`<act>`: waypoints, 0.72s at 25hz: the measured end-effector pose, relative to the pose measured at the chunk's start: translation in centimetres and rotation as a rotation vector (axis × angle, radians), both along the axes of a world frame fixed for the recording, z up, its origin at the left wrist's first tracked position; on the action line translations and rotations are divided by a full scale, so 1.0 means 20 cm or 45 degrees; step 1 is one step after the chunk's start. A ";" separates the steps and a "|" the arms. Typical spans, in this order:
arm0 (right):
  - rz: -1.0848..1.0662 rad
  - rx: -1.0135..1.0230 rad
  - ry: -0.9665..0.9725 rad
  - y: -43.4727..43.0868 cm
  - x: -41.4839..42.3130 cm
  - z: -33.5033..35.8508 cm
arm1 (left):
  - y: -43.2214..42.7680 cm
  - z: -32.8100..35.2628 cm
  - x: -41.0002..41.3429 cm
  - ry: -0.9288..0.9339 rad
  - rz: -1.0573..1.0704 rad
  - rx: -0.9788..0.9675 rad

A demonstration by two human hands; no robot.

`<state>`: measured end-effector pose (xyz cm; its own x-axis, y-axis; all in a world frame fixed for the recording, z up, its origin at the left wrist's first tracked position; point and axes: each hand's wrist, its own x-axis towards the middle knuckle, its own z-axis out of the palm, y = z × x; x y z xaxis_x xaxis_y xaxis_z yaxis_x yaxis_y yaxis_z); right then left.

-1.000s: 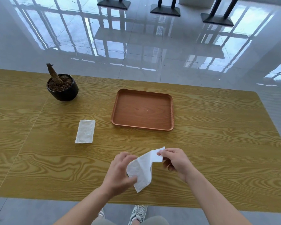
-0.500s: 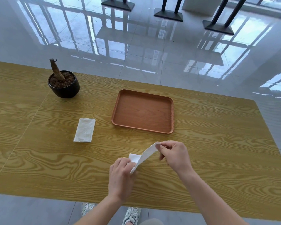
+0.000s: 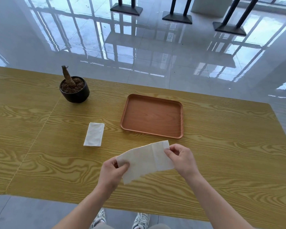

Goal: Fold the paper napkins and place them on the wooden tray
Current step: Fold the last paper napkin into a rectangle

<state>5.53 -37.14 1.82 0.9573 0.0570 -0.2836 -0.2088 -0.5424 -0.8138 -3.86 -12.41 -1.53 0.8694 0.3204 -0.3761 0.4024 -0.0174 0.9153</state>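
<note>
A white paper napkin (image 3: pixel 146 160) is stretched out flat in the air just above the near part of the table. My left hand (image 3: pixel 111 173) pinches its lower left corner. My right hand (image 3: pixel 182 158) pinches its upper right edge. A second napkin (image 3: pixel 94 134), folded into a narrow rectangle, lies on the table to the left. The wooden tray (image 3: pixel 153 115) sits beyond my hands, with nothing on it.
A black pot (image 3: pixel 74 90) with soil and a bare stump stands at the back left. The yellow wood-grain table (image 3: pixel 229 146) ends close to my body. Glossy floor and black stand bases (image 3: pixel 177 17) lie beyond the far edge.
The napkin was crumpled between my hands, then pulled into a strip. Now it is spread open wide, my hands having moved apart.
</note>
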 end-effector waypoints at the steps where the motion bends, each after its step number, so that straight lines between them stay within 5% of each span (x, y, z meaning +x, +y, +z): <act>1: -0.020 0.025 0.047 0.02 0.00 -0.03 | 0.03 0.00 0.00 0.037 0.034 -0.035; 6: -0.083 0.016 0.267 0.12 -0.05 -0.18 | 0.09 -0.06 0.05 0.261 0.151 0.011; 10: -0.118 0.032 0.360 0.13 -0.08 -0.25 | 0.12 -0.12 0.02 0.299 -0.021 0.564; 14: -0.123 0.027 0.383 0.10 -0.08 -0.24 | 0.14 -0.18 -0.10 0.016 -0.313 1.118; 18: -0.152 0.031 0.422 0.10 -0.08 -0.23 | 0.15 -0.21 -0.15 -0.076 -0.584 1.364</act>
<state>3.99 -35.07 -2.81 0.8135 -0.0391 -0.5802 -0.5248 -0.4791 -0.7036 -6.84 -9.47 -5.66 0.9932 0.1006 -0.0584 0.1150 -0.9254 0.3610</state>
